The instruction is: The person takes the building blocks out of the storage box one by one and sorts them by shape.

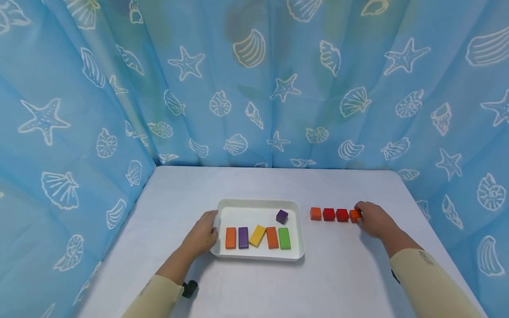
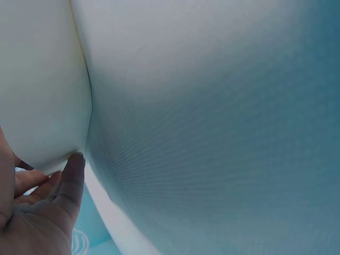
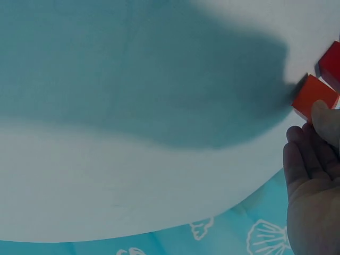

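Right hand (image 1: 374, 219) pinches the end orange cube (image 1: 353, 216), thumb on one face, grip narrow; forefinger contact hidden. Cube is at the right end of a four-cube row on the white counter (image 1: 270, 291), right of the tray. Leftward from it: near red cube (image 1: 342, 215) just beside, far red cube (image 1: 328, 214), then first orange cube (image 1: 316, 213), nearest the tray wall but apart from it. These three stand between the right hand and the tray.

Left hand (image 1: 202, 232) holds the left side of the white tray (image 1: 246, 214), fingers bent at the wall; can't tell how far they lap the rim.

In tray: purple cube (image 1: 282, 216) up by the right wall, set at an angle. Along the front, left to right: left orange block (image 1: 230, 238), purple block (image 1: 243, 237), yellow block (image 1: 257, 236) slanted, its top end near the right orange block (image 1: 272, 237), then green block (image 1: 284, 238).

Blue shell-print curtain (image 1: 254, 88) behind and at both sides. Dark object (image 1: 190, 289) at left wrist. Beige sleeves on both arms.
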Motion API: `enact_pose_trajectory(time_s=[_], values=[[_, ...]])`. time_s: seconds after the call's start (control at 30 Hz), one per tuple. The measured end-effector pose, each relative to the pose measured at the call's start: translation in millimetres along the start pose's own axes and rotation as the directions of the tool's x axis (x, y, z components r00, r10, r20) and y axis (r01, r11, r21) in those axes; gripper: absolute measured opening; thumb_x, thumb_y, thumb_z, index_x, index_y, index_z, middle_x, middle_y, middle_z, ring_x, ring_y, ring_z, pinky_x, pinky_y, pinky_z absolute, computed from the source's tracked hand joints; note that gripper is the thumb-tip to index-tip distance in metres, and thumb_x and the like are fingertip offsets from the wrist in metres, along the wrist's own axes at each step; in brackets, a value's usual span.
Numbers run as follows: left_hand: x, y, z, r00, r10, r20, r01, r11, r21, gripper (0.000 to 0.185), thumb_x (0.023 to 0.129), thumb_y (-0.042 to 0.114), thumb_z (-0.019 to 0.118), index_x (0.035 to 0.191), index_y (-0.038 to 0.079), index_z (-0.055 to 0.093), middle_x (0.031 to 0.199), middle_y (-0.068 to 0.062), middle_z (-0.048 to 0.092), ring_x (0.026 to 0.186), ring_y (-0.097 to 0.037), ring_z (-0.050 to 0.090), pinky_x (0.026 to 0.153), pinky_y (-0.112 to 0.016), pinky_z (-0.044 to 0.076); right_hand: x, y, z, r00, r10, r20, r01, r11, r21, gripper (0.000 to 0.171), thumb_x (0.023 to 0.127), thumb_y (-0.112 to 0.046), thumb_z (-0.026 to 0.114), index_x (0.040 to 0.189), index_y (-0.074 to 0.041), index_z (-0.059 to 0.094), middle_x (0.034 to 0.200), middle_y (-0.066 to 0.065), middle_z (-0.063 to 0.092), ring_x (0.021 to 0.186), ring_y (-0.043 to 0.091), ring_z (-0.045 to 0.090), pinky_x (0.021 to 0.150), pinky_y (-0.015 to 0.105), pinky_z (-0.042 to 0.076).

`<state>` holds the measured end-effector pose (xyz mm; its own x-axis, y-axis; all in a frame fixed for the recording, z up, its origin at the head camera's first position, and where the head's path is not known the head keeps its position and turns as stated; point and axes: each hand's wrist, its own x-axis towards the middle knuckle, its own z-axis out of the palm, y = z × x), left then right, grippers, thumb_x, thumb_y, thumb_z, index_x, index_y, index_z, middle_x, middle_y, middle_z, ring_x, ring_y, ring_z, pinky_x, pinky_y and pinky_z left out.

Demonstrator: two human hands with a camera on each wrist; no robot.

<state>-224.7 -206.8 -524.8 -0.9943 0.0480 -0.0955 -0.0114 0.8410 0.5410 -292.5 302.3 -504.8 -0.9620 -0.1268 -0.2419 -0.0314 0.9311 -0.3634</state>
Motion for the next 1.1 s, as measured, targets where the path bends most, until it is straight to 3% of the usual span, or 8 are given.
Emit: enact_pose_trajectory(time_s=[0.27, 0.57, 0.9, 1.1], values=[[2.7, 0.6, -7.9, 1.0, 0.002, 0.012, -0.002, 1.0, -0.003, 0.057, 0.107, 0.004, 0.055, 0.161, -0.006, 0.038, 0.163, -0.023, 0.041, 0.152, -0.041, 0.039, 0.123, -0.057, 0.033, 5.3, -0.5, -2.9, 1.0, 0.017, 0.004, -0.017, 1.0, -0.001, 0.055, 0.092, 0.001, 0.078, 0.139, 0.014, 0.053, 0.131, 0.037, 0.057, 0.12, 0.055, 0.053, 0.102, 0.067, 0.054], [2.9, 1.4, -5.5, 1.0, 0.006, 0.012, -0.006, 1.0, 0.004, 0.057, 0.107, 0.005, 0.055, 0.16, -0.006, 0.039, 0.163, -0.023, 0.042, 0.151, -0.041, 0.04, 0.123, -0.056, 0.034, 3.0, -0.6, -4.1, 1.0, 0.023, -0.002, -0.023, 1.0, 0.006, 0.064, 0.086, 0.001, 0.083, 0.141, 0.013, 0.051, 0.133, 0.037, 0.056, 0.122, 0.056, 0.051, 0.101, 0.067, 0.055], [3.4, -0.6, -4.9, 1.0, -0.009, 0.01, 0.009, 1.0, 0.009, 0.059, 0.107, 0.006, 0.055, 0.162, -0.005, 0.037, 0.164, -0.024, 0.04, 0.152, -0.041, 0.038, 0.123, -0.057, 0.033, 8.8, -0.3, -0.7, 0.999, 0.037, 0.018, -0.037, 0.999, -0.005, 0.05, 0.094, 0.0, 0.078, 0.137, 0.011, 0.056, 0.126, 0.032, 0.06, 0.115, 0.05, 0.056, 0.1, 0.064, 0.056], [3.1, 0.2, -1.0, 0.999, -0.018, 0.027, 0.018, 1.0, -0.002, 0.059, 0.107, 0.005, 0.056, 0.162, -0.005, 0.037, 0.164, -0.023, 0.04, 0.152, -0.041, 0.038, 0.123, -0.057, 0.033, 4.5, 0.5, -1.8, 0.997, 0.071, 0.041, -0.071, 0.997, -0.006, 0.053, 0.093, -0.001, 0.078, 0.139, 0.012, 0.054, 0.127, 0.033, 0.059, 0.116, 0.051, 0.055, 0.101, 0.064, 0.056]])
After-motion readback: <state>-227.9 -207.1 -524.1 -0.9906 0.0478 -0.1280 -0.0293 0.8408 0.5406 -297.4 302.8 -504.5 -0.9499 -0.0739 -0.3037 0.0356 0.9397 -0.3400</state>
